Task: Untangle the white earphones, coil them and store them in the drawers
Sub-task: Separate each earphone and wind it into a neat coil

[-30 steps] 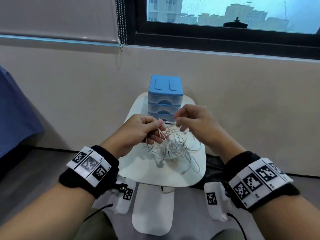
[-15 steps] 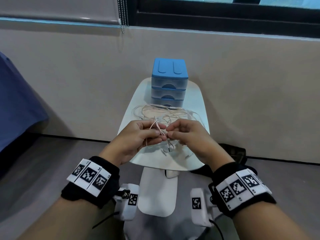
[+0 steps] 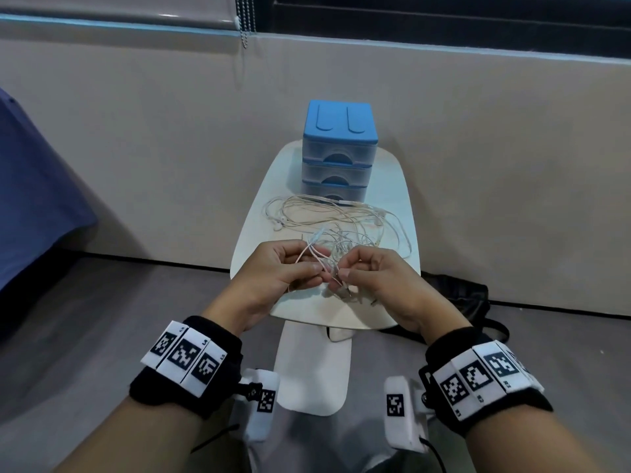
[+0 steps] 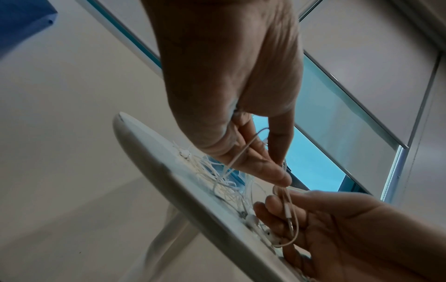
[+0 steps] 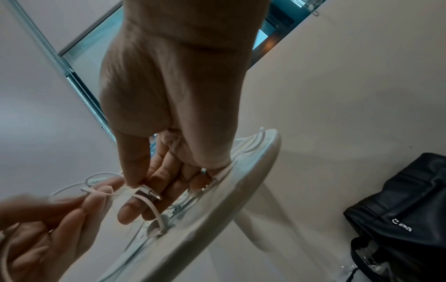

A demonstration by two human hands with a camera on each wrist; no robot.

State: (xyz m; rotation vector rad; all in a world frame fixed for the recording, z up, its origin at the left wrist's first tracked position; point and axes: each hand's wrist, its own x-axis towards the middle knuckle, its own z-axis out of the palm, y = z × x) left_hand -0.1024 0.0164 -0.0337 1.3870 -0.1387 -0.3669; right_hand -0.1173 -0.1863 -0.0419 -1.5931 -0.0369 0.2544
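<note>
From above, the left hand (image 3: 273, 273) and right hand (image 3: 379, 281) meet over the near edge of the small white counter (image 3: 392, 172), each pinching a strand of the white earphones (image 3: 341, 216). Most of the tangled cable lies loose on the counter just in front of the blue drawers (image 3: 339, 155), whose three trays are all pushed in. A black bag (image 3: 467, 302) sits on the floor to the right.

At the left wrist, the left hand (image 4: 231, 95) nips a thin cable (image 4: 239, 154) between thumb and fingertips, and the right hand (image 4: 337, 225) curls round a loop of it beside the counter (image 4: 154, 171).

At the right wrist, the right hand (image 5: 169, 95) pinches the metal-tipped plug (image 5: 150, 192), while the left hand (image 5: 55, 219) pinches the cable (image 5: 96, 190) just beside it, blurred.
</note>
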